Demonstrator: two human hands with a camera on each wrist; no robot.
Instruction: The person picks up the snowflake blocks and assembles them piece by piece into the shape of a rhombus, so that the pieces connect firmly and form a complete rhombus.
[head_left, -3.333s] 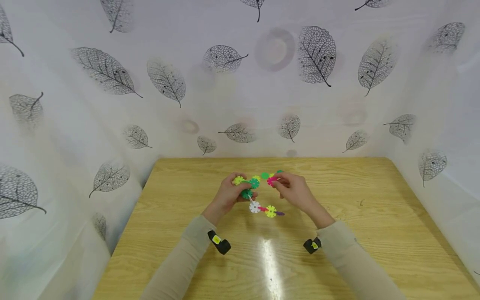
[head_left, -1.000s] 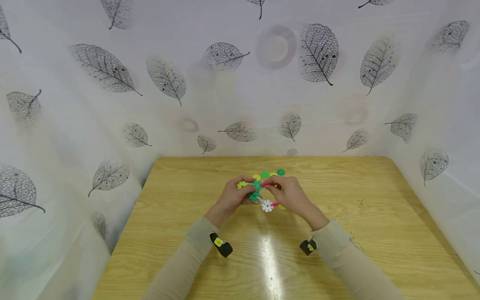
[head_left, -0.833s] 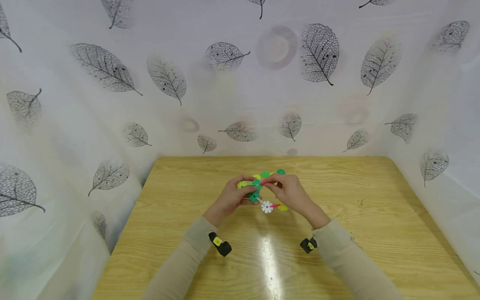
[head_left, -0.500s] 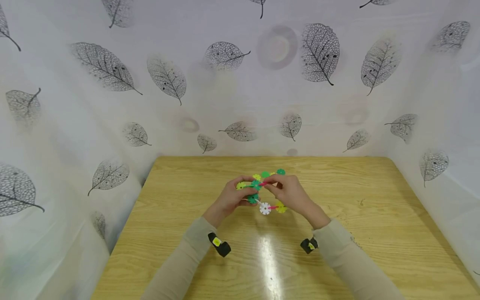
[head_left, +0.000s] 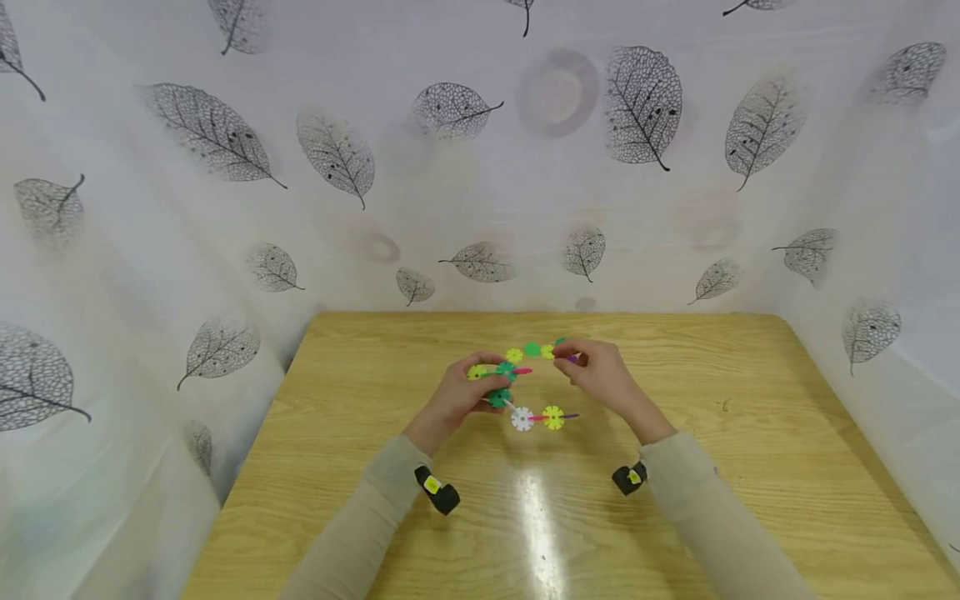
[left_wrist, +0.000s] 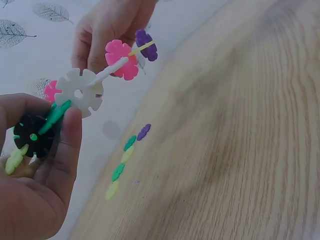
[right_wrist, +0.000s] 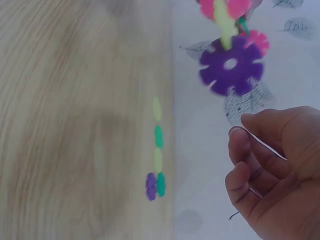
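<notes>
My left hand [head_left: 456, 398] grips a built piece of slotted plastic snowflake discs, thumb and fingers pinching its green discs [head_left: 500, 397]. A pink disc [head_left: 523, 371] sticks out edge-on from the upper green one. A lower arm runs through a white disc [head_left: 522, 419] and a yellow disc [head_left: 553, 417] to a purple end disc [right_wrist: 231, 65]. My right hand [head_left: 602, 379] holds nothing, its fingers loosely bent. In the head view its fingertips overlap the right end of the loose disc row, by a purple disc [right_wrist: 151, 186] on the table.
Several loose discs lie in a row towards the table's far edge, among them a yellow disc [head_left: 514, 355] and a bright green disc [head_left: 532, 349]. The wooden table [head_left: 750, 500] meets a leaf-printed curtain [head_left: 480, 200] behind and at both sides.
The right hand has brought the pink disc to the upper green disc and let go of it; the pink disc stays there. The right hand has since moved right to the loose discs.
</notes>
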